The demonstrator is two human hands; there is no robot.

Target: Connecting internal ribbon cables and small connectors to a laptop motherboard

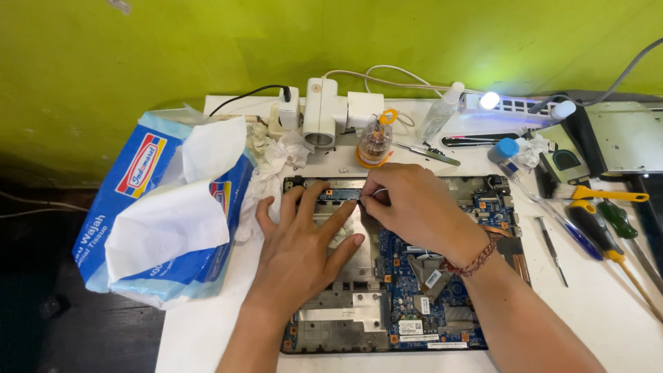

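An opened laptop base with a blue circuit board [414, 276] lies on the white table [594, 311] in front of me. My left hand [304, 242] rests flat on the grey metal plate of the board, fingers spread. My right hand [407, 204], a braided bracelet on its wrist, pinches something small near the board's top edge; the thing itself is too small to make out.
A blue pack of tissues [166, 207] lies at the left. Behind the board stand white power adapters [321, 110], a small clear jar [375, 141], a spray bottle [442, 110] and a lit lamp [489, 101]. Screwdrivers [597, 228], a brush [587, 193] and a metal drive [625, 138] lie at the right.
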